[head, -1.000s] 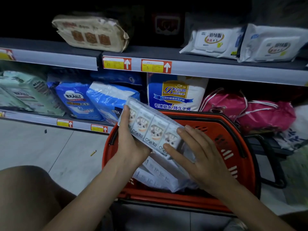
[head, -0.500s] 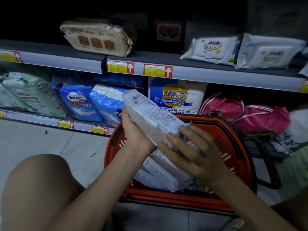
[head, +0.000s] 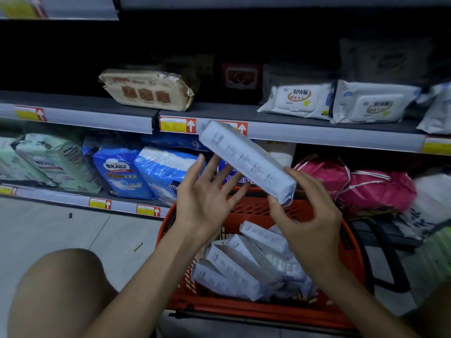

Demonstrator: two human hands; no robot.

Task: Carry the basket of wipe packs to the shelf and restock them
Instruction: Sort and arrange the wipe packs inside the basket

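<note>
A long white wipe pack (head: 246, 162) hangs tilted above the orange basket (head: 351, 242), its far end reaching the shelf edge (head: 317, 136). My right hand (head: 307, 215) pinches the pack's near end between thumb and fingers. My left hand (head: 207, 191) is beside the pack with fingers spread, holding nothing. Several more white wipe packs (head: 239, 264) lie piled in the basket on the floor in front of me.
On the middle shelf lie a tan pack (head: 148, 90) and white wipe packs (head: 297, 98), with bare shelf between them. Blue and green diaper bags (head: 122, 172) fill the lower shelf; pink bags (head: 361, 189) sit right. My knee (head: 61, 289) is at lower left.
The pack has been turned and lifted toward the middle shelf. My left hand let go of it and opened; my right hand alone holds it. The view tilted upward.
</note>
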